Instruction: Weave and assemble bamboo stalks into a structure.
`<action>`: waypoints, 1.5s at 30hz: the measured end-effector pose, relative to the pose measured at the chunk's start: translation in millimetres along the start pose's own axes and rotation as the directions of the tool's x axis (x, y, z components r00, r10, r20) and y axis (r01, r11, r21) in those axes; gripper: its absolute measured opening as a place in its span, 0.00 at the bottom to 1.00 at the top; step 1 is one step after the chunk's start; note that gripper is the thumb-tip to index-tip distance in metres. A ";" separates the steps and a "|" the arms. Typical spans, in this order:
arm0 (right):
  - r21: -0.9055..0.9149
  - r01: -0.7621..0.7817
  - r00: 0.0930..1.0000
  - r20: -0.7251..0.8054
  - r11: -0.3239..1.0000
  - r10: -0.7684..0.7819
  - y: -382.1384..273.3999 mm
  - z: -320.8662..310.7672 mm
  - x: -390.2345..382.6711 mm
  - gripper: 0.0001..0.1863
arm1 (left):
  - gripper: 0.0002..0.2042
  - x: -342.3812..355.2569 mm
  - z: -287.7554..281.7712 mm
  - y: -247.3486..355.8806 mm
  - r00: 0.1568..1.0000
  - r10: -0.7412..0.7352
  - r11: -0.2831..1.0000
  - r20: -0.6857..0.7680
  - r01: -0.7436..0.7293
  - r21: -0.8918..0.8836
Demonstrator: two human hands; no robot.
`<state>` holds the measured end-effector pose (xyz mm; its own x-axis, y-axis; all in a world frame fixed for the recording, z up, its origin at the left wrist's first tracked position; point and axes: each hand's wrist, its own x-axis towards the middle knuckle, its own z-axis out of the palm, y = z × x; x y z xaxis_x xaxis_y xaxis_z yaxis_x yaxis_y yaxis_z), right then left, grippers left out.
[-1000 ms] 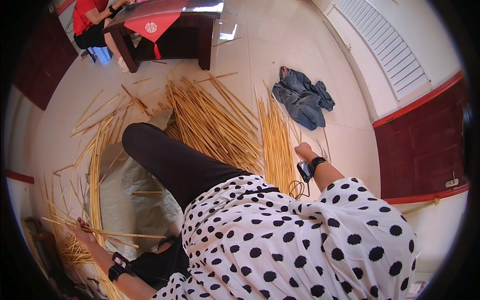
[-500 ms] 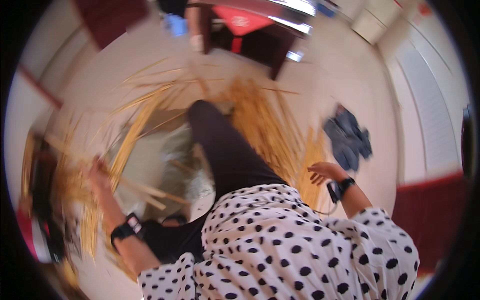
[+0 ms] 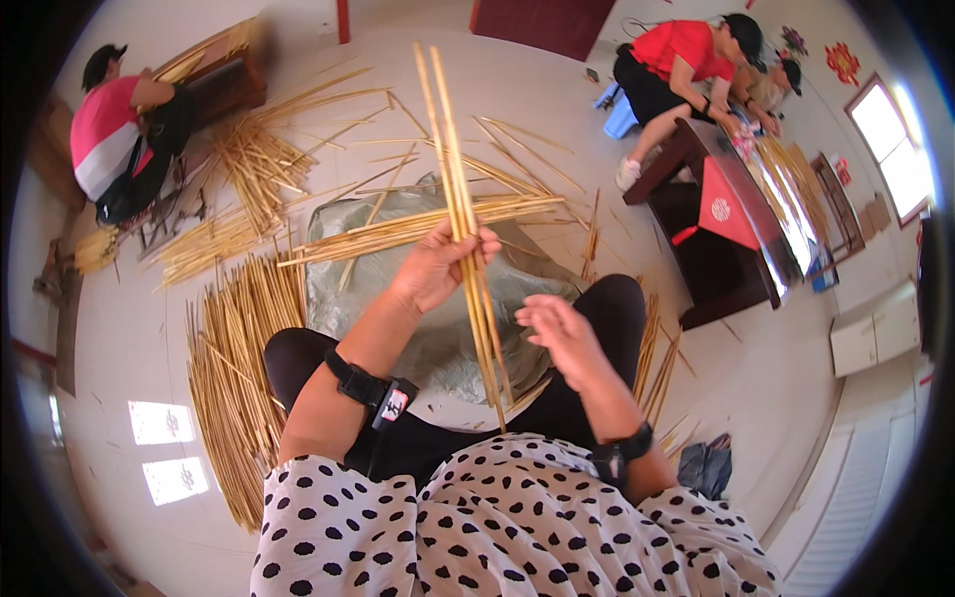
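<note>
My left hand (image 3: 443, 267) is closed around a few long, thin yellow stalks (image 3: 448, 149) that look like reeds or straw. They stand nearly upright in front of me, with their lower ends reaching down toward my lap. To their right, my right hand (image 3: 565, 336) is held up, apart from the stalks, its fingers loosely bent and nothing visible in them. Beneath my hands, a grey-green plastic sheet (image 3: 333, 313) covers the floor between my knees. Across it lies a loose bundle of similar stalks (image 3: 363, 236), just beyond my left hand.
A big pile of stalks (image 3: 239, 388) lies beside my left knee, with more heaps (image 3: 264, 159) farther off. One person (image 3: 114, 134) sits at far left. Another in red (image 3: 686, 60) works at a dark table (image 3: 716, 259), a third partly hidden behind.
The view has swung to the right and steadied. My left hand has come from the left to the middle, where it holds stalks upright; my right hand has moved inward beside them.
</note>
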<state>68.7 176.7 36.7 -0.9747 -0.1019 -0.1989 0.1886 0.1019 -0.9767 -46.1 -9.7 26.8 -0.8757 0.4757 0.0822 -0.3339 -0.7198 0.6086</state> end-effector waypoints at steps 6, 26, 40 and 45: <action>0.221 -0.312 0.929 0.275 0.924 0.248 23.3 38.6 -2.6 0.17 | 0.12 -7.8 9.6 6.6 0.999 -0.030 0.996 0.041 0.033 -0.078; 0.349 -0.345 0.916 0.327 0.872 0.231 36.8 15.7 12.9 0.15 | 0.17 11.1 -27.5 6.7 0.995 -0.068 0.993 -0.071 0.075 0.092; 0.440 -0.406 0.892 0.382 0.801 0.242 21.2 21.9 27.9 0.18 | 0.14 6.1 -23.1 -14.0 0.931 -0.361 0.917 0.059 0.343 0.201; 0.305 -0.337 0.910 0.350 0.891 0.224 19.2 26.5 19.1 0.17 | 0.10 4.3 -21.6 1.0 0.970 -0.234 0.962 0.059 0.222 0.159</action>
<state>56.8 150.5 12.1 -0.8025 -0.4162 -0.4275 0.5326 -0.1770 -0.8276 -57.7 -19.3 10.7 -0.7511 0.6600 -0.0161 -0.4602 -0.5060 0.7295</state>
